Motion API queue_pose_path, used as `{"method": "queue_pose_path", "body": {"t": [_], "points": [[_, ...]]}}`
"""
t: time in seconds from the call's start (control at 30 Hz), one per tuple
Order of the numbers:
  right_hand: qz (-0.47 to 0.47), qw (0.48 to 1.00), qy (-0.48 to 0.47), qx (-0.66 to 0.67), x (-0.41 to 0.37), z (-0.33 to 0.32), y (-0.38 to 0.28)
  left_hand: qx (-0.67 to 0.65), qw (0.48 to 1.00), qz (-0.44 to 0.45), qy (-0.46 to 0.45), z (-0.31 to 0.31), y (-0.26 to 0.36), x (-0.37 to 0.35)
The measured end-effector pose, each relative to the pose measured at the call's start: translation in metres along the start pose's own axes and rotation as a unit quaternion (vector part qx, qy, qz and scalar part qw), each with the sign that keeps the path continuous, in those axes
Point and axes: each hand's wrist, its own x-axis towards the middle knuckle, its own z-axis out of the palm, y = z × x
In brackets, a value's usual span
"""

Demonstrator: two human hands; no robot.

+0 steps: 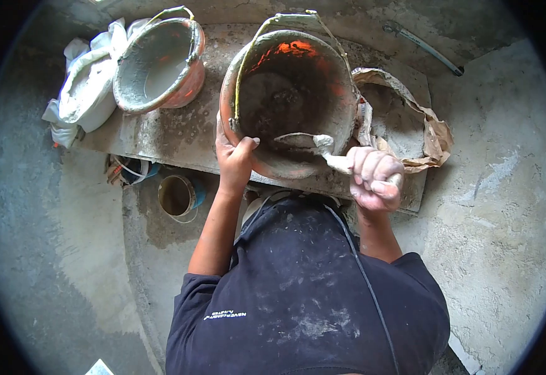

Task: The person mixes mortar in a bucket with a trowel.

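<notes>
Right in front of me a large orange bucket (pixel 228 94), crusted with grey mortar, is tilted so its mouth faces me. Dark grey material lies inside, hard to make out in the shadow. My left hand (pixel 234 156) grips the near left rim, thumb over the edge. In my right hand (pixel 376 178), closed around its handle, is a mortar-covered trowel (pixel 324 147). Its blade reaches left over the near part of the bucket's mouth. The bucket's wire handle (pixel 243 69) stands up along the left and far side.
A second orange bucket (pixel 188 87) with grey liquid stands left, beside a white sack (pixel 88 87) of pale powder. An open paper bag (pixel 435 134) of grey powder lies right. A small pail (pixel 193 194) sits below the ledge. A bar-like tool (pixel 423 45) rests behind.
</notes>
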Motion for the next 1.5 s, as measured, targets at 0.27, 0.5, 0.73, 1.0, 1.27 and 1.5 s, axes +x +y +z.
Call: {"method": "queue_pose_path", "body": {"t": [0.27, 0.5, 0.73, 1.0, 1.27, 1.5], "points": [[0.0, 0.998, 0.062, -0.017, 0.021, -0.035, 0.091, -0.01, 1.0, -0.029, 0.005, 0.002, 0.006, -0.004], [-0.1, 0.994, -0.007, -0.032, 0.067, -0.022, 0.088, 0.005, 0.999, -0.002, 0.037, -0.004, 0.008, -0.003], [0.145, 0.971, 0.052, -0.183, 0.095, -0.022, 0.07, 0.037, 0.999, 0.016, -0.036, -0.031, 0.014, 0.024], [0.252, 0.816, -0.251, -0.456, 0.087, 0.04, 0.063, -0.005, 0.978, -0.053, -0.203, -0.103, -0.012, 0.108], [0.181, 0.799, -0.246, -0.519, 0.215, 0.092, 0.113, -0.032, 0.971, -0.234, 0.027, -0.224, -0.005, 0.087], [0.204, 0.613, -0.212, -0.733, 0.314, 0.121, 0.316, -0.115, 0.988, 0.022, 0.104, -0.258, -0.007, 0.145]]}}
